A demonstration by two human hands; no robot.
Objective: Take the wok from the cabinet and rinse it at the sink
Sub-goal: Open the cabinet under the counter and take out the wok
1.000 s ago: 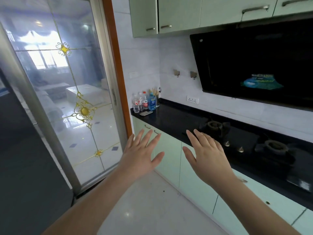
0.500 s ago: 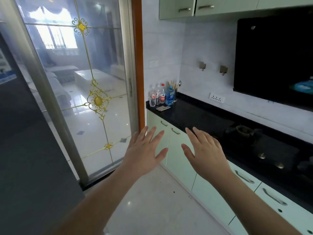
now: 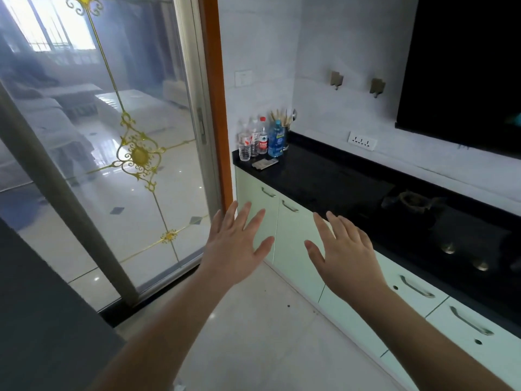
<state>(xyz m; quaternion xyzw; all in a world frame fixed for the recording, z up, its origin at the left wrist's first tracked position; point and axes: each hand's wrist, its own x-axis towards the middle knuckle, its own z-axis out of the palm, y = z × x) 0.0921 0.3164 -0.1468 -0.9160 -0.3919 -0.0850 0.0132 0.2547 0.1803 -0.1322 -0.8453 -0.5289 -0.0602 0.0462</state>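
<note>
- Right, head view, the only one: my left hand [image 3: 235, 246] and right hand [image 3: 342, 253] are both up in front of me, palms forward, fingers spread wide, nothing in either.
- Hands hang over the floor, in front of the pale green lower cabinet doors [image 3: 277, 230]; no contact with doors or handles.
- Wok: not in view. All base doors I can see are closed, so I judge it's inside one of them; can't tell which.
- Sink: not in view either. Black countertop [image 3: 324, 176] shows only a gas burner [image 3: 414, 200] to the right and a cluster of bottles [image 3: 260, 138] in the far corner by the sliding glass door [image 3: 107, 142].
- Step in hand: approach/search, pre-grasp. Nothing of the task done yet.
- Next move, as I read it: pick a door, close fingers round its metal handle [image 3: 290, 206], pull it open, check inside.
- Corner pair of doors is nearest my hands, so a likely first try.
- Risk: wrong cabinet costs time.
</note>
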